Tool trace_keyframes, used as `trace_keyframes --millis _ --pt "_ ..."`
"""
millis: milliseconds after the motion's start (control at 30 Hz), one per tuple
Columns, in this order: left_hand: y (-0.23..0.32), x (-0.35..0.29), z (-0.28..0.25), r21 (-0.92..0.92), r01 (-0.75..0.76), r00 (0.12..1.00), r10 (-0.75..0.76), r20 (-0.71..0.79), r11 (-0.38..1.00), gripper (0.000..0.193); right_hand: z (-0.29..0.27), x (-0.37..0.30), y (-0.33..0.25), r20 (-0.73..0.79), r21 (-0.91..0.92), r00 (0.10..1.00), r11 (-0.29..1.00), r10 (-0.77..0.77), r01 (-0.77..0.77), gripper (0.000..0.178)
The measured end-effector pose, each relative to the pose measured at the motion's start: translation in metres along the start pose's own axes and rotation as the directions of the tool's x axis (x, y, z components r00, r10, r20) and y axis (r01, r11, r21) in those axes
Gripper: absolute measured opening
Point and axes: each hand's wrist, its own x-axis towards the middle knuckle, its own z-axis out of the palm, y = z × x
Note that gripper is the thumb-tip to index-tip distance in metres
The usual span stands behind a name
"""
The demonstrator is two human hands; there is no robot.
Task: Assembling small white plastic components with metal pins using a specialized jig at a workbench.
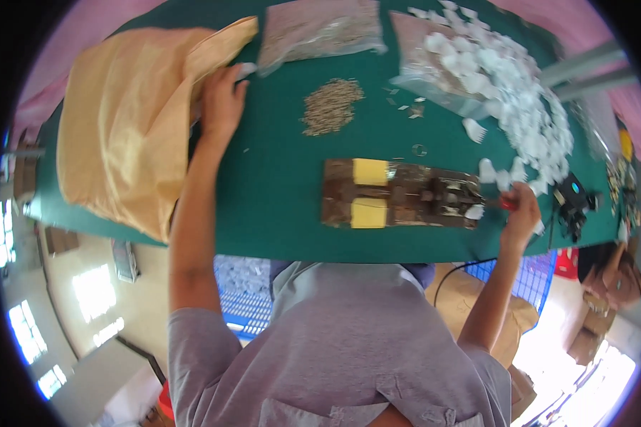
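Note:
My left hand (222, 99) is at the mouth of a large yellow cloth-like bag (124, 128). Its fingers pinch a small white plastic piece (246, 70). Low on the right, my right hand (523, 212) is closed around a short red handle (508, 204); what the handle belongs to is hidden. The handle points at the right end of a brown, tape-wrapped fixture (406, 192) with two yellow pads and metal parts. Another small white piece (474, 212) sits at that end of the fixture.
Behind the fixture is a pile of small metal pins (332, 107). Clear plastic bags (320, 32) lie at the back. A large heap of white plastic pieces (527, 114) spreads along the right. Beyond my right hand stands a black device (571, 196) with a cable.

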Motion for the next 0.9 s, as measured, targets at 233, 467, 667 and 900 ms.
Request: trace_keyframes --millis 233,467,667,900 --pt "-0.011 0.009 -0.004 0.178 0.011 1.0 -0.012 0.003 0.984 0.021 0.072 0.004 -0.055 0.328 -0.452 0.871 0.748 -0.366 0.485 0.014" --pt "0.178 -0.093 -0.114 -0.613 0.175 0.984 -0.12 0.131 0.77 0.015 0.105 0.055 -0.041 0.626 -0.621 0.687 0.297 -0.369 0.726 0.026" --pt "0.232 -0.134 -0.1 -0.664 0.008 0.966 0.167 0.2 0.747 0.019 0.107 0.085 -0.04 0.734 -0.553 0.647 0.373 -0.205 0.745 0.038" --pt "0.232 -0.142 -0.07 -0.419 -0.092 0.989 0.132 0.067 0.903 0.02 0.104 0.083 -0.067 0.69 -0.65 0.694 0.599 0.205 0.468 0.032"
